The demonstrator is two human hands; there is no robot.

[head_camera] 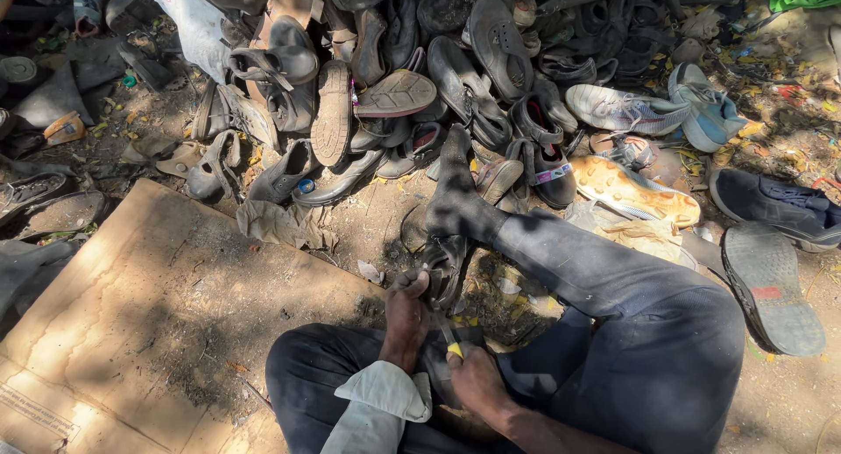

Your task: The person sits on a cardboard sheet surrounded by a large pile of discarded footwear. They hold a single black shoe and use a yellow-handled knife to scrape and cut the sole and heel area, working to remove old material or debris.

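I sit on the ground with my legs in dark trousers. My left hand (407,312) presses down on a worn black shoe (444,266) that lies between my legs, fingers closed over its edge. My right hand (476,377) grips a small tool with a yellow handle (454,348), its tip against the shoe. My right foot in a black sock (455,191) stretches out beyond the shoe toward the pile.
A big heap of old shoes and sandals (420,77) fills the far side. A flat cardboard sheet (149,305) lies at the left. A grey sneaker (626,111), an orange-soled shoe (635,191) and a dark sneaker (775,207) lie at the right on dirt.
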